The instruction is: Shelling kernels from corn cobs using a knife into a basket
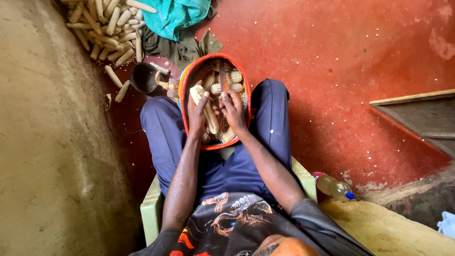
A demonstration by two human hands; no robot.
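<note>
An orange-rimmed basin [188, 72] rests between my knees, holding several dried corn cobs [232, 76]. My left hand [196, 116] grips a pale corn cob [204, 106] that slants over the basin. My right hand [233, 110] is closed on the handle of a knife [223, 77], whose blade points away from me over the cobs. Both hands are close together above the basin's near half. I sit on a light green plastic chair [151, 208].
A heap of bare cobs [106, 28] lies at the top left by the earthen wall [42, 142]. A dark metal cup [143, 77] stands beside the basin. Teal cloth [173, 16] lies beyond. A plastic bottle [334, 186] lies at my right; a wooden step [422, 118] sits farther right.
</note>
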